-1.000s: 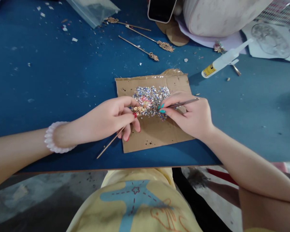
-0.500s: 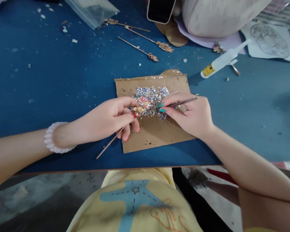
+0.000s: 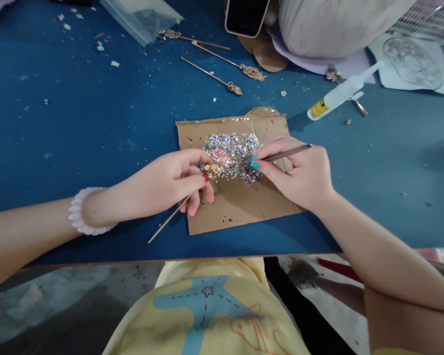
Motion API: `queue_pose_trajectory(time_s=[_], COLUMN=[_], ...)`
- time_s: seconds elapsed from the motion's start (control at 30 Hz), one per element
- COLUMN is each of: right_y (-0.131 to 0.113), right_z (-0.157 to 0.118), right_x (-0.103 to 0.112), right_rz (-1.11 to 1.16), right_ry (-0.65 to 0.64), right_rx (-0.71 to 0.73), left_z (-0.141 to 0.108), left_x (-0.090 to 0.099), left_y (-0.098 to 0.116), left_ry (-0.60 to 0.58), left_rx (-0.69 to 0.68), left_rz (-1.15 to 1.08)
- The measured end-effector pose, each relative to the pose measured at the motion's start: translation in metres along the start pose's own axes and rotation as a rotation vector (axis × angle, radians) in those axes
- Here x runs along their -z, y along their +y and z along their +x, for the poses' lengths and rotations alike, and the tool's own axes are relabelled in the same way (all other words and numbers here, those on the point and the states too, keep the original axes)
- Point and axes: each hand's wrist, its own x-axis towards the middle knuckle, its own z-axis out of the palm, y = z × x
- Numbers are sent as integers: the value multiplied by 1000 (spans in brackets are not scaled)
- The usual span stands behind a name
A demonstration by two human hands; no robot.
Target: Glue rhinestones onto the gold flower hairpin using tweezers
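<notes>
A gold hairpin (image 3: 213, 168) with an ornate head is pinched between the thumb and index finger of my left hand (image 3: 177, 180). Its thin stick slants down to the left, past the cardboard's edge. My right hand (image 3: 296, 170) grips slim dark tweezers (image 3: 286, 152), their tips among a pile of small shiny rhinestones (image 3: 227, 143) in silver and blue. Pink and yellow bits show near the hairpin's head. The rhinestones lie on a piece of brown cardboard (image 3: 240, 207); my fingers hide part of the pile.
Several more gold hairpins (image 3: 252, 72) lie beyond the cardboard on the blue table (image 3: 96, 113). A glue bottle (image 3: 331, 101) with a yellow label rests at the right. At the back are a plastic bag (image 3: 142, 19), a phone (image 3: 246, 17) and a whitish pouch (image 3: 333, 27).
My right hand has shifted slightly to the right with the tweezers, their tips drawing away from the hairpin's head. My left hand and the hairpin stay in place.
</notes>
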Motion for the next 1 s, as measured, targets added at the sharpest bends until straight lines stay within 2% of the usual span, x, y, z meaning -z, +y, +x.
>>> queue_pose_trajectory(time_s=[0.5,0.7,1.0], right_y=[-1,0,-2], right_z=[0,1,0], right_x=[1,0,0], right_rz=[34,6,11], right_ry=[-81,16,-30], right_rx=[35,27,16], left_z=[-1,1,0], left_x=[0,0,0], left_y=[1,0,0], left_ry=[-6,-1,5], left_rx=[-3,-2,16], left_rz=[8,-4,-10])
